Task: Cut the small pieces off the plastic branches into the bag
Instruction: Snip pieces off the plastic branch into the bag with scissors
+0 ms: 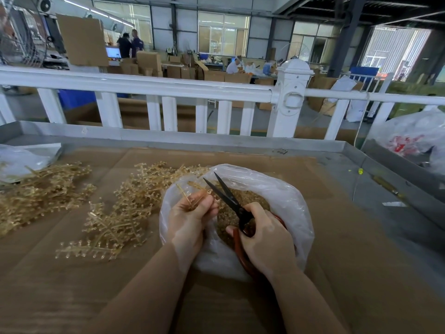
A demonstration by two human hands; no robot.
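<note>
Right now your left hand [190, 213] is curled around a small plastic branch [186, 196], pinching its stem between thumb and fingers so that the twiggy end sticks up and away from you over the mouth of the bag [277, 196]. Your right hand [265, 235] is wrapped around the red handles of the scissors [228, 198], fingers closed on them; the black blades stand apart in a narrow V, pointing far and left, with their tips just beside the branch you hold. The bag is clear plastic, sitting open on the near middle of the cardboard-covered table [337, 273], and a bed of small golden cut pieces [250, 201] lies inside it under the scissors. Both of your hands hang over the bag's opening, the left one at its left rim. To the left of the bag, touching its far-left edge, a loose pile of uncut branches [125, 213] spreads across the cardboard, and a second pile [43, 189] lies further left, near the table's edge. Beyond that pile a sheet of clear plastic [19, 160] rests at the far left corner. At the far right another stuffed plastic bag [414, 138] with red contents sits past the table's metal rim. A white railing [168, 88] runs along the far side.
</note>
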